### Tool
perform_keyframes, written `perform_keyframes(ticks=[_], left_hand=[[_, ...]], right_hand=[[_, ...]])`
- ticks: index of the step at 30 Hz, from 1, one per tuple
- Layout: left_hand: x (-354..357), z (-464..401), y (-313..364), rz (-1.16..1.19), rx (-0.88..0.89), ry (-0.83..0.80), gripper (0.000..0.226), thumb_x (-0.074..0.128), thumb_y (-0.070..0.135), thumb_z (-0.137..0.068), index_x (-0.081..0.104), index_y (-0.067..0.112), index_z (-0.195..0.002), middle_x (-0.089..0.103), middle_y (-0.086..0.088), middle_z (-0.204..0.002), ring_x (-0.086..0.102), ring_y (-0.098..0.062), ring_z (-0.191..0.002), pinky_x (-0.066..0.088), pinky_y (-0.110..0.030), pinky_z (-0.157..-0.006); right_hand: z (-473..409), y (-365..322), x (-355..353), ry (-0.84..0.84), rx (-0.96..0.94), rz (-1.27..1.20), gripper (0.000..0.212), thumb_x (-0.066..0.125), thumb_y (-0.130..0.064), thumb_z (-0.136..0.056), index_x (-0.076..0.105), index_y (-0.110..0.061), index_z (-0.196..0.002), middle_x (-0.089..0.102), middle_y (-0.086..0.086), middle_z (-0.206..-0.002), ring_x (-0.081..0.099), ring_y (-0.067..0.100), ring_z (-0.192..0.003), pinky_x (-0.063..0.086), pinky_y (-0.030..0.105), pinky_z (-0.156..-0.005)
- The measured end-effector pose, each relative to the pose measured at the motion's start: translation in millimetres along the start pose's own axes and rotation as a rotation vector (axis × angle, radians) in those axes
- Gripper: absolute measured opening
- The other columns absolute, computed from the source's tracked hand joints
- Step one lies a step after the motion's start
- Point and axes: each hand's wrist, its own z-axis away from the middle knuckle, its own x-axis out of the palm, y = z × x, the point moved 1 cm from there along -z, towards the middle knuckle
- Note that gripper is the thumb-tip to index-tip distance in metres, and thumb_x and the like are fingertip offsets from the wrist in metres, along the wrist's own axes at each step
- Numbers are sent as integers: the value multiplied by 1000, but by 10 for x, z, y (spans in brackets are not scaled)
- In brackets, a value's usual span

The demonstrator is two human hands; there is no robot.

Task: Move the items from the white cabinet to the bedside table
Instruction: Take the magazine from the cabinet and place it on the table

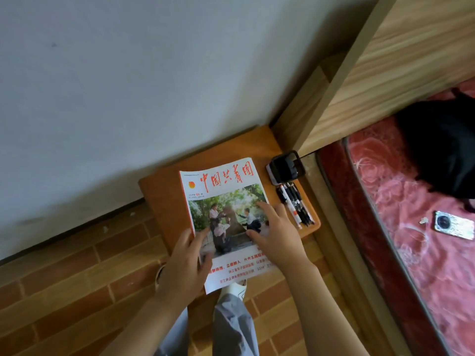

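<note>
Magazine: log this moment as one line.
stage: placing | magazine: on bedside table, near end overhanging | left hand: on left edge | right hand: flat on cover | pens: beside magazine

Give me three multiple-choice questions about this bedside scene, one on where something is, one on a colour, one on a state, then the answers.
1. The pens lie
A. right of the magazine on the bedside table
B. on the bed
C. on the floor

2. The magazine title lettering is
A. blue
B. red
C. green

3. The magazine is
A. rolled up
B. open
C. closed, cover up

Answers: 1 A, they rest on the bedside table beside the pen holder. 2 B, red characters. 3 C, left hand and right hand press the flat cover.
</note>
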Motion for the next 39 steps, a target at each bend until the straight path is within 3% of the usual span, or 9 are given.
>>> perform_keyframes(ticks=[3, 6, 9, 13, 17, 22, 31, 39], left_hand=[[182, -106, -206, -64, -8, -12, 58, 44, 56, -100, 44, 29, -151, 37, 4, -155, 46, -10, -132, 52, -8, -79], [311, -182, -282, -112, 10, -60, 50, 51, 43, -101, 49, 25, -148, 38, 2, -156, 42, -14, -140, 41, -13, -95], [383, -270, -285, -159, 32, -73, 46, 64, 31, -98, 55, 21, -142, 43, -1, -152, 45, -18, -136, 46, -22, -100], [412, -408, -234, -222, 103, -69, 45, 69, 29, -94, 58, 22, -137, 43, 0, -149, 46, -20, -133, 56, -32, -96], [352, -611, -250, -295, 192, -65, 43, 68, 30, -94, 61, 18, -135, 45, -2, -146, 46, -23, -133, 55, -40, -97], [252, -828, -306, -424, 283, -109, 51, 71, 37, -92, 59, 18, -138, 44, -5, -147, 40, -28, -141, 51, -46, -104], [139, -965, -503, -614, 366, -251, 72, 71, 54, -88, 48, 24, -150, 31, -4, -162, 20, -27, -154, 31, -52, -120], [201, -975, -490, -605, 342, -291, 80, 75, 52, -86, 42, 28, -154, 24, -3, -167, 11, -26, -158, 31, -54, -121]], right_hand=[[-212, 214, 156, 9, 15, 11, 74, 69, -51, -94, 30, -38, -155, 37, -7, -142, 57, 12, -100, 50, 17, -65], [-393, 411, 297, 23, 43, 11, 74, 71, -49, -93, 28, -43, -153, 35, -6, -146, 62, 19, -108, 62, 32, -76], [-482, 546, 420, -7, 53, 4, 74, 72, -46, -93, 27, -45, -152, 28, -6, -152, 60, 29, -120, 61, 45, -90], [-512, 584, 516, 61, 34, 119, 68, 70, -44, -95, 39, -34, -155, 23, 1, -164, 26, 33, -152, 31, 55, -122], [-460, 521, 597, 99, -38, 115, 63, 70, -41, -95, 44, -31, -152, 21, 0, -167, 21, 29, -155, 26, 55, -123], [-398, 511, 756, 66, -129, 169, 74, 71, -42, -95, 36, -29, -159, 21, -1, -169, 15, 25, -157, 22, 50, -126], [-323, 634, 954, 86, -201, 211, 78, 72, -42, -94, 32, -31, -160, 13, -3, -172, 3, 24, -160, 8, 48, -126], [-309, 737, 931, 122, -195, 170, 73, 73, -33, -95, 38, -27, -159, 15, -1, -173, 9, 27, -160, 19, 51, -129]])
